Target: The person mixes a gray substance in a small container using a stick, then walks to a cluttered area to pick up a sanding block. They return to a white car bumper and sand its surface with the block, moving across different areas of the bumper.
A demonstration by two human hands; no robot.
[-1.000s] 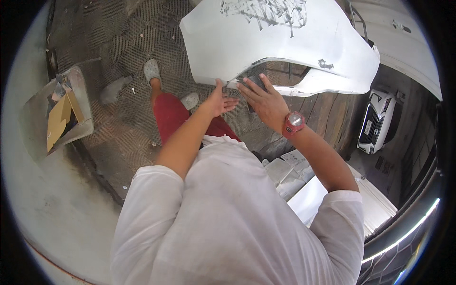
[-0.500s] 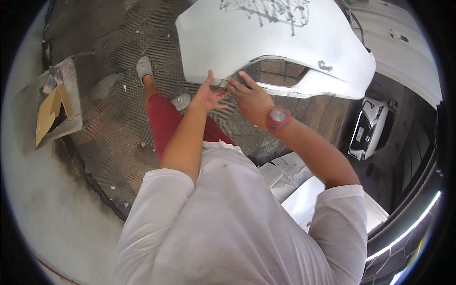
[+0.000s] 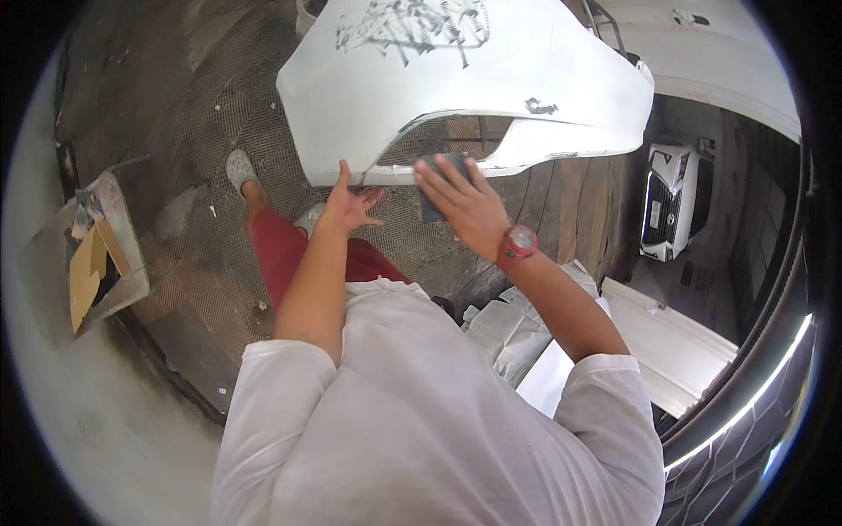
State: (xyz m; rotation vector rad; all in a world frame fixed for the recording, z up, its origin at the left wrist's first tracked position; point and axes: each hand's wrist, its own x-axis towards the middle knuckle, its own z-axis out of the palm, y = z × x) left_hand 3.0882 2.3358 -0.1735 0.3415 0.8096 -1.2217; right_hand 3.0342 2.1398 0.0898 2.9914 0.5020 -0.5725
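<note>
In the head view, a white car bumper lay across the top of the picture, from about eleven o'clock round to two o'clock, with dark grey scuffed marks near its upper edge and a small dark spot toward its right end. Its lower edge curved over a dark opening just above the hands.

The left hand was at twelve o'clock from the person's chest, fingers spread and loose, fingertips touching the bumper's lower edge; it gripped nothing. The right hand, just beside it at one o'clock, lay flat with fingers extended, pressing a dark grey sanding pad against the bumper's lower rim. Whether the fingers curled round the pad could not be told. A red wristwatch sat on the right wrist.

The person wore a white shirt and red shorts, with a grey shoe on the metal grate floor at ten o'clock. A box with cardboard scraps stood at nine o'clock, well apart from the hands. Crumpled paper lay at three o'clock, near the right forearm. Another white car part lay at two o'clock.
</note>
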